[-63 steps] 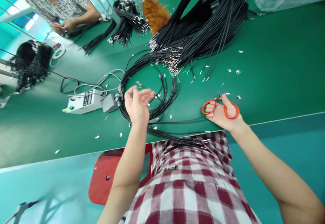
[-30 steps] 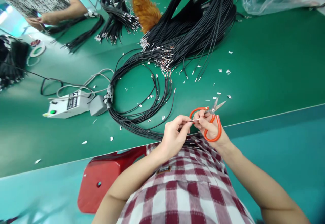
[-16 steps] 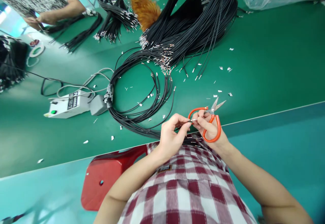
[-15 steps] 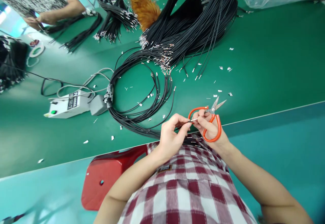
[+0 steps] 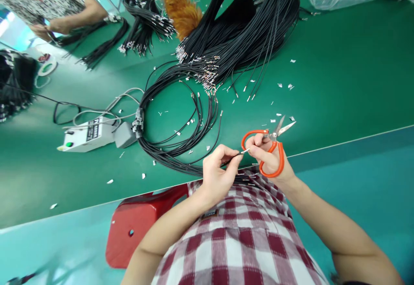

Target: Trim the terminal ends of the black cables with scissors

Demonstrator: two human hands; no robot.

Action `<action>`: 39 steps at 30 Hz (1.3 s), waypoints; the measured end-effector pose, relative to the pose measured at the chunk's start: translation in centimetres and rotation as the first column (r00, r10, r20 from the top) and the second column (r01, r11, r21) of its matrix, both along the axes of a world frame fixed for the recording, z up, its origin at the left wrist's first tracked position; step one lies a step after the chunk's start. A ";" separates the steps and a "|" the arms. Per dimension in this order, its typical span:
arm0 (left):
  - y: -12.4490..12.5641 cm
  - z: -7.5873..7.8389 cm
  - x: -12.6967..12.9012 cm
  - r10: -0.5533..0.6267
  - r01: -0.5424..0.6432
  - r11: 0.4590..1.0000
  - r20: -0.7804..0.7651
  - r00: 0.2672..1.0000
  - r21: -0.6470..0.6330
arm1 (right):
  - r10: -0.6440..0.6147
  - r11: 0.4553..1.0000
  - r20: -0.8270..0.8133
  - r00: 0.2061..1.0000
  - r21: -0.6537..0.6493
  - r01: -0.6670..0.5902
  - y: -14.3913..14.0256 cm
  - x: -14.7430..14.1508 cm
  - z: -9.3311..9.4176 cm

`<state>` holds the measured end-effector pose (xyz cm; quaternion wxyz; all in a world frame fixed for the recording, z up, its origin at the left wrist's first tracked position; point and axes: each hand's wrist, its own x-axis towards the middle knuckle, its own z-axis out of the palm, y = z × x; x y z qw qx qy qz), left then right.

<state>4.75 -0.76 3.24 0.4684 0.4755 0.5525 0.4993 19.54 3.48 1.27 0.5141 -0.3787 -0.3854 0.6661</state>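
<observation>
At the table's near edge my left hand [image 5: 220,170] pinches a black cable [image 5: 233,157] close to its pale stripped end. My right hand [image 5: 270,158] carries orange-handled scissors [image 5: 274,136], the blades apart and pointing away from me. Its thumb and forefinger close on the white tip of the same cable. A looped bundle of black cables [image 5: 168,155] lies to the left, tied at a grey clump of connectors [image 5: 138,122]. More cable ends hang over the edge below my hands, against a checked apron [image 5: 226,242].
A white box with a green button [image 5: 87,136] and grey leads stands left. A large heap of black cables [image 5: 252,35] lies behind, beside a brown feather duster [image 5: 183,12]. White scraps dot the green table [image 5: 349,69]. A co-worker's hands [image 5: 48,28] handle cables far left. A red stool [image 5: 129,233] stands below.
My right hand and the scissors have shifted slightly right, away from my left hand, and the scissors have turned a little. More of the cable's pale end shows between my hands.
</observation>
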 end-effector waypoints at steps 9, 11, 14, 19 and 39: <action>1.1 1.1 -1.2 -0.011 0.103 0.965 0.356 0.934 -0.241 | -0.357 0.822 0.811 0.463 0.508 -0.256 0.5 2.7 0.4; 1.2 0.9 -1.4 -0.022 0.126 0.962 0.388 0.922 -0.243 | -0.479 0.747 0.837 0.264 0.547 -0.378 0.6 2.9 0.4; 1.3 0.8 -1.4 -0.025 0.133 0.962 0.409 0.912 -0.237 | -0.555 0.682 0.819 0.142 0.547 -0.486 0.7 2.7 0.5; 1.4 0.9 -1.4 -0.015 0.124 0.965 0.423 0.906 -0.231 | -0.627 0.625 0.778 0.041 0.534 -0.569 0.9 2.4 1.1; 1.7 0.8 -1.6 0.007 0.137 0.957 0.494 0.869 -0.254 | -0.456 0.650 0.881 0.126 0.426 -0.629 2.2 2.9 2.6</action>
